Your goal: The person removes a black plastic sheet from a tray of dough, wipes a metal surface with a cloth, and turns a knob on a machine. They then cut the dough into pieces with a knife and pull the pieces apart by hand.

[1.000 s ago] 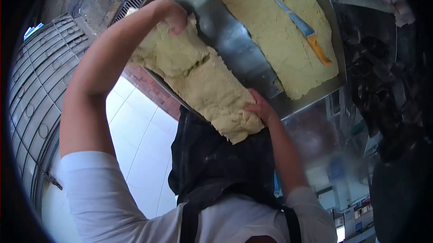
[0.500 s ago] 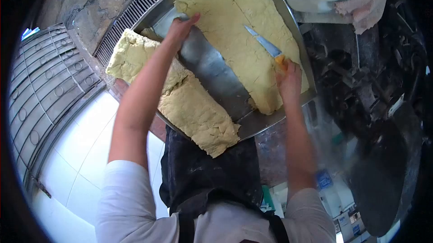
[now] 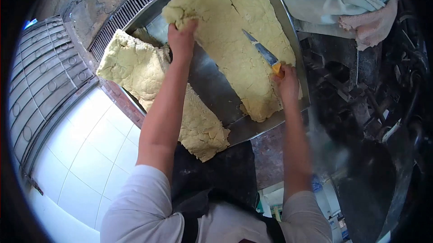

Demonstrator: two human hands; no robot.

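A wide metal tray (image 3: pixel 215 90) holds thick slabs of pale yellow dough. My left hand (image 3: pixel 182 40) grips the left edge of the large dough slab (image 3: pixel 225 56), with its fingers curled at the rim of the dough. In my right hand (image 3: pixel 287 82) is a knife (image 3: pixel 263 53) with an orange handle, its blade pointing up and left over the dough. A cut line runs through the slab's upper part. Another long dough strip (image 3: pixel 203 128) lies partly over the tray's left and near edges, partly hidden behind my left forearm.
Beyond the tray on the left is a slatted metal grate (image 3: pixel 131 11). Floury cloths (image 3: pixel 333 4) lie at the upper right, above dark machinery parts (image 3: pixel 361 89). A metal gate (image 3: pixel 54 76) and white floor tiles (image 3: pixel 90 148) are at the left.
My left hand has moved onto the dough edge and taken hold of it. The slab's left part has shifted left, and the cut has widened at the top. The knife remains over the slab.
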